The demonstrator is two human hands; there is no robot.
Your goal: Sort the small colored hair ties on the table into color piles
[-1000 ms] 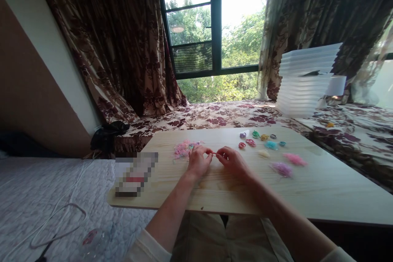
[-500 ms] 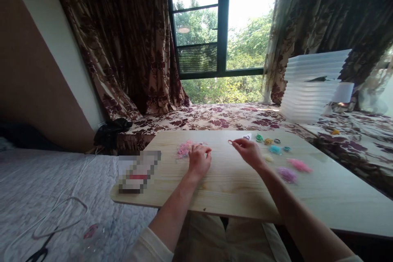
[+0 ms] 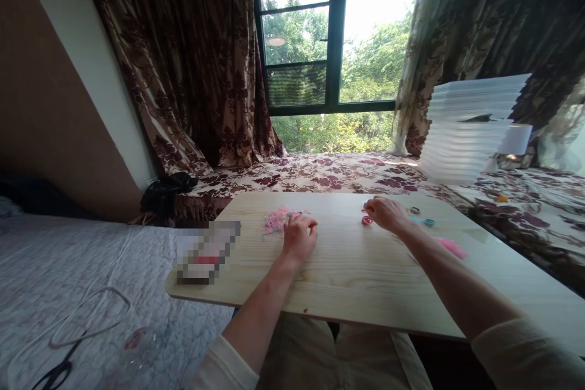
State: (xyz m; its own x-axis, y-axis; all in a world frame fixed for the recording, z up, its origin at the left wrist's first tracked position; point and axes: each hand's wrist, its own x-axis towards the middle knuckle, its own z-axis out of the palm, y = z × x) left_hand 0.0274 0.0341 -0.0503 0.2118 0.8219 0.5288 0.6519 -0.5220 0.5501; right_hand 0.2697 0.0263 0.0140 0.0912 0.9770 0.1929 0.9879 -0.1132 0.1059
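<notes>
My left hand (image 3: 300, 236) rests on the table with its fingers curled in, just right of a loose heap of mostly pink little elastic bands (image 3: 276, 219). Whatever its fingertips may hold is hidden. Farther back, my right hand (image 3: 386, 213) reaches over the small sorted bands with thumb and fingers together. Its fingertips are too small and dark to show a band between them. Close under them lies a red ring-shaped bundle (image 3: 367, 220). Beyond the wrist are a dark ring (image 3: 415, 210), a teal ring (image 3: 429, 222) and a pink pile (image 3: 451, 248), partly covered by my forearm.
The pale wooden table (image 3: 347, 280) carries a pixelated box (image 3: 208, 254) at its left. A bed (image 3: 105, 274) with a white cable and black scissors (image 3: 57, 372) adjoins it. Behind are a flower-patterned ledge (image 3: 315, 173), a stack of white foam sheets (image 3: 466, 134) and a window.
My right hand has moved right and away from me, from mid-table with a pale pink band in its pinch to above the sorted bands. The red bundle now shows. My left hand barely moved.
</notes>
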